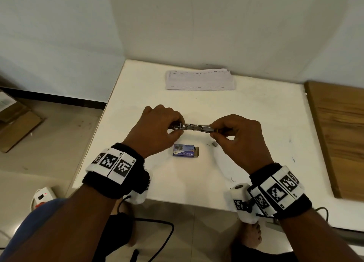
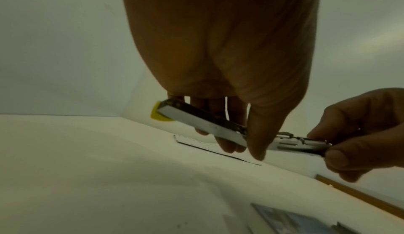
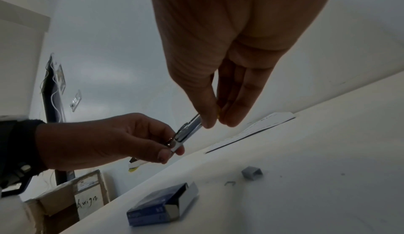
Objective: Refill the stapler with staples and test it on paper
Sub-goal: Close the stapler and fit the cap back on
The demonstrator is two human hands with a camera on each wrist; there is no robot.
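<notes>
Metal stapler (image 1: 194, 128) is held above the white table (image 1: 256, 123), left hand (image 1: 157, 127) and right hand (image 1: 240, 137) fingers pinching opposite ends.

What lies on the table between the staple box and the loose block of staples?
Only a single loose staple on bare table, between the staple box and the staple block; the right wrist view shows it best.

I'm looking at a white surface (image 1: 137, 96) pushed into a wall corner, with a folded stack of paper (image 1: 200, 80) lying at its far edge. Nearer me sits a blue staple box (image 1: 185, 150), its inner tray slid partly open, and off to its right a short gray strip of staples (image 1: 214, 143) and a loose staple (image 3: 230, 183). A wooden board (image 1: 338, 135) butts up along the right side.
</notes>
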